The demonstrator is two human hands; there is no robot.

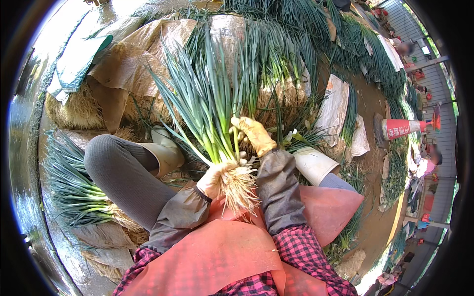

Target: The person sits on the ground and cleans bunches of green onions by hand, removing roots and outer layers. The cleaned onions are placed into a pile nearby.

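My left hand (212, 182), in a pale glove, grips a bunch of green onions (216, 137) just above the roots. The leaves fan out away from me, and the tangled, pale roots (239, 185) hang toward my lap. At the bunch's right side, my right hand (255, 135), in a yellow-orange glove, has its fingers curled on a single green onion stalk (236, 142). Part of that grip is hidden behind the glove. Beyond both hands lies a row of green onions (281, 63) with their roots facing me.
More green onions (74, 188) lie to my left. Woven sacks (148, 55) cover root bundles ahead. My rubber boots (314, 164) stand either side of the bunch. Farther right are a red-and-white traffic cone (403, 128), more onion piles (385, 74) and a person (426, 166).
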